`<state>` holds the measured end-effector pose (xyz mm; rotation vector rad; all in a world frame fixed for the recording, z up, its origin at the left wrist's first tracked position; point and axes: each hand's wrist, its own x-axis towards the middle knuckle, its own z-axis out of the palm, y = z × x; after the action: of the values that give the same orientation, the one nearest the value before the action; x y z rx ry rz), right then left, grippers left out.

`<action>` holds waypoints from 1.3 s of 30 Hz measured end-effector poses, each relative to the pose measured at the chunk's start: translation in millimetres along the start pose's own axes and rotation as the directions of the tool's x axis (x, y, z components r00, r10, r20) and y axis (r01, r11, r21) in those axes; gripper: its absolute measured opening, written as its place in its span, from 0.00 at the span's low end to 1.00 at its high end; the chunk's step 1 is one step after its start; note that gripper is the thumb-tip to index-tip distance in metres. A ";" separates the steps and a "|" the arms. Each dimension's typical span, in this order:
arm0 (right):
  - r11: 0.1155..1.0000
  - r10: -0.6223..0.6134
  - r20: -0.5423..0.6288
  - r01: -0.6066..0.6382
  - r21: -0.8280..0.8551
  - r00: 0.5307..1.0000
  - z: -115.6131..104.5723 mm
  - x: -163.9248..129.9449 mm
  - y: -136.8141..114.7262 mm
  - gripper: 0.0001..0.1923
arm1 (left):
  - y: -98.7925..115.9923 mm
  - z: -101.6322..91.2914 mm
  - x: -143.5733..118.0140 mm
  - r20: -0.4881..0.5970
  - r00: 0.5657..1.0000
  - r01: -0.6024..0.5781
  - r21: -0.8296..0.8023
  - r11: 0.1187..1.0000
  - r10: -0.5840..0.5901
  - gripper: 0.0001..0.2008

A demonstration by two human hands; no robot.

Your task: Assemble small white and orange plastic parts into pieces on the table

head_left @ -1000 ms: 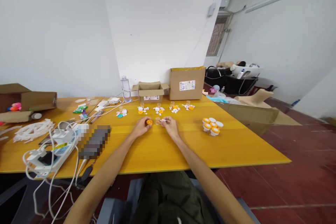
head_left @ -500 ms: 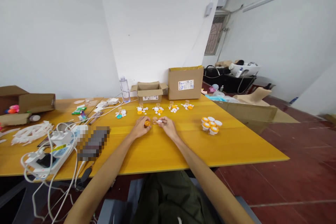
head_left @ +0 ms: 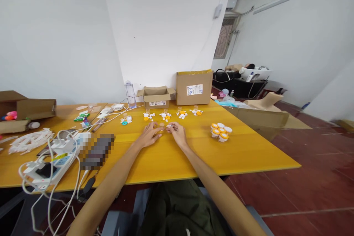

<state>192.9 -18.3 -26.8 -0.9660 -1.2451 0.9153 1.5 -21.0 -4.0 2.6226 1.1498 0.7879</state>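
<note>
My left hand (head_left: 149, 135) rests low over the table with its fingers spread, fingertips beside a small clear plastic cup (head_left: 162, 125). I cannot tell whether they touch it. Just right of the cup, my right hand (head_left: 177, 133) pinches a small white plastic part (head_left: 169, 125) between thumb and fingers. Beyond the hands lie little groups of white and orange plastic pieces (head_left: 146, 117), each with a clear cup. A further group has a teal ring (head_left: 124, 122). To the right stands a cluster of assembled cups with orange and white lids (head_left: 221, 131).
An open carton (head_left: 156, 97) and a taller cardboard box (head_left: 193, 88) stand against the wall, with a clear bottle (head_left: 130, 95) beside them. At left are a power strip (head_left: 62, 160) with tangled cables, a blurred-out dark object (head_left: 97, 152) and another open box (head_left: 41, 108).
My left hand has opened from around an orange piece, which no longer shows, and its fingers have spread toward the cup. My right hand stays almost in place with the white part.
</note>
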 end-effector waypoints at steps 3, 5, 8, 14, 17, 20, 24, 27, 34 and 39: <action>1.000 -0.012 -0.005 0.012 0.004 1.000 -0.4 -0.9 -1.7 0.14 | 1.2 -0.3 0.8 0.023 1.000 -0.008 0.040 0.999 0.007 0.20; 1.000 -0.005 -0.003 0.005 0.013 1.000 -0.1 -1.4 -2.0 0.16 | 2.9 -1.4 1.4 0.050 0.999 -0.007 0.057 0.998 0.004 0.20; 1.000 0.023 0.020 -0.024 0.018 1.000 0.3 -1.7 -1.3 0.18 | 5.6 -2.8 1.5 0.050 0.999 -0.009 0.061 0.998 0.006 0.19; 0.997 0.069 0.060 -0.070 0.019 0.996 -0.1 -1.6 0.0 0.16 | 9.0 -3.2 -0.2 -0.006 1.000 0.028 0.101 0.994 -0.028 0.15; 0.997 0.066 0.074 -0.068 0.024 0.995 -0.6 -1.1 -0.4 0.15 | 10.9 -4.0 -0.3 -0.051 0.998 0.043 0.109 0.993 -0.038 0.13; 0.999 0.043 0.131 -0.041 -0.016 0.990 -1.2 -0.5 -1.3 0.13 | 13.1 -5.2 0.8 -0.118 0.992 0.051 0.085 0.995 -0.041 0.12; 0.998 0.031 0.206 -0.020 -0.058 0.978 -0.4 -1.8 -3.2 0.13 | 16.3 -4.9 3.0 -0.166 0.985 0.058 0.028 0.998 -0.053 0.11; 0.999 0.018 0.241 -0.011 -0.031 0.970 1.9 -4.5 -4.7 0.15 | 18.5 -3.4 4.4 -0.160 0.986 0.045 -0.008 0.999 -0.046 0.09; 1.000 0.016 0.285 -0.009 -0.026 0.958 5.8 -7.2 -5.8 0.15 | 22.8 -4.2 6.7 -0.162 0.980 0.096 -0.129 0.987 -0.117 0.06; 0.999 -0.008 0.274 0.020 -0.040 0.962 4.6 -5.8 -7.2 0.10 | 21.7 -5.0 7.9 -0.198 0.962 0.145 -0.222 0.964 -0.190 0.03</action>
<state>188.0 -25.8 -21.6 -0.8827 -1.5079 1.0402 17.0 -30.5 11.1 2.2797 1.2510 1.1147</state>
